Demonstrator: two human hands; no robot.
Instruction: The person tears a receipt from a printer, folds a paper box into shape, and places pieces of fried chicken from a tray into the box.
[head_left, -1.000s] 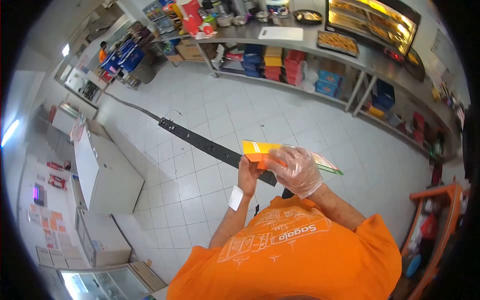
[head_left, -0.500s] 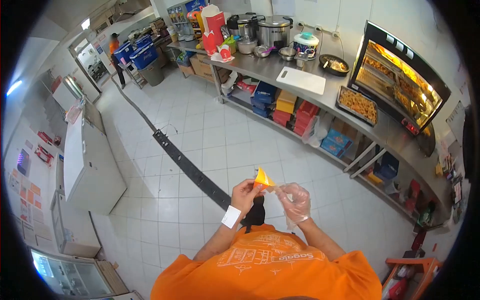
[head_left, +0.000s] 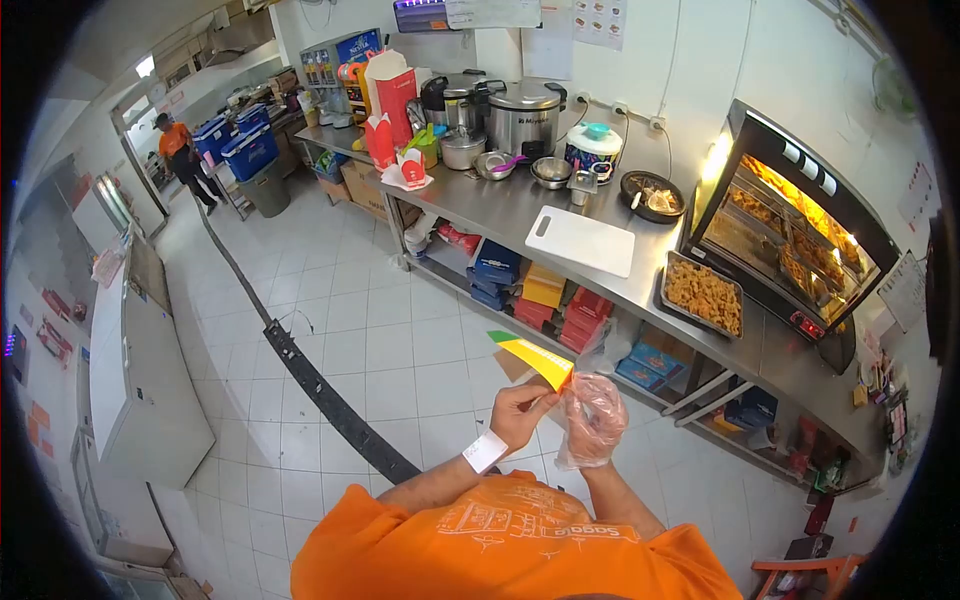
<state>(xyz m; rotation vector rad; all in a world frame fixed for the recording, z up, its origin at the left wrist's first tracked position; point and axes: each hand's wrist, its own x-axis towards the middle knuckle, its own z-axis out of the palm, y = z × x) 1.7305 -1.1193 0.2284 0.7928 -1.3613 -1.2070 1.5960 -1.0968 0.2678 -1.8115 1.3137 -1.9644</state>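
My left hand (head_left: 523, 411) pinches the near end of a flat orange and yellow cardboard piece with a green tip (head_left: 532, 359), held up in front of my chest. A white band sits on that wrist. My right hand (head_left: 592, 417), inside a loose clear plastic glove, touches the same piece at its right corner. Both hands are above the white tiled floor, near the steel counter (head_left: 500, 215).
On the counter lie a white cutting board (head_left: 582, 240), rice cookers (head_left: 522, 112), bowls, red boxes (head_left: 392, 110) and a tray of fried food (head_left: 703, 291) beside a lit warmer (head_left: 795, 235). Coloured packs fill the shelf below. A black floor strip (head_left: 320, 390) runs left. A person in orange (head_left: 180, 150) stands far left.
The view has swung up towards the counter. The cardboard piece has turned, its green tip now pointing up and left, while both hands keep hold of it.
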